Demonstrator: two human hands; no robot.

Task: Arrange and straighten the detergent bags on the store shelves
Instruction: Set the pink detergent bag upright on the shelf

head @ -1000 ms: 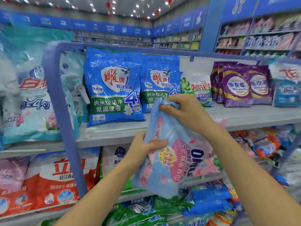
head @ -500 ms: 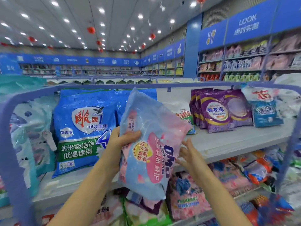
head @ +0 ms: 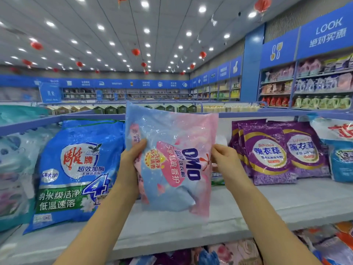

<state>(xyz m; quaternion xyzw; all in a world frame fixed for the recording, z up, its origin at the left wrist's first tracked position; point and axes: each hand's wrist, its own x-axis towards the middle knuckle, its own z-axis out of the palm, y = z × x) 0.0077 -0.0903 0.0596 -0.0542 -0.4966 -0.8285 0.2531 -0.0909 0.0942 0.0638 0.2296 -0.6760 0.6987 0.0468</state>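
OMO bag [head: 172, 134] lifted higher; left hand [head: 130, 163] grips it, right hand [head: 226, 159] now pinches edge

We see through one head-worn wide-angle camera, facing forward, close to the top shelf [head: 267, 203], with the ceiling [head: 95, 14] overhead.

The pink-and-blue bag [head: 172, 159] hides the fingers of the left hand [head: 129, 165], the right hand's [head: 227, 161] fingertips, and most of a green-and-white bag [head: 217, 179] behind it. At the shelf's [head: 267, 203] left end the pale bags [head: 13, 169] are blurred and cropped. At its right end the white-and-blue bag [head: 342, 150] is cropped too.
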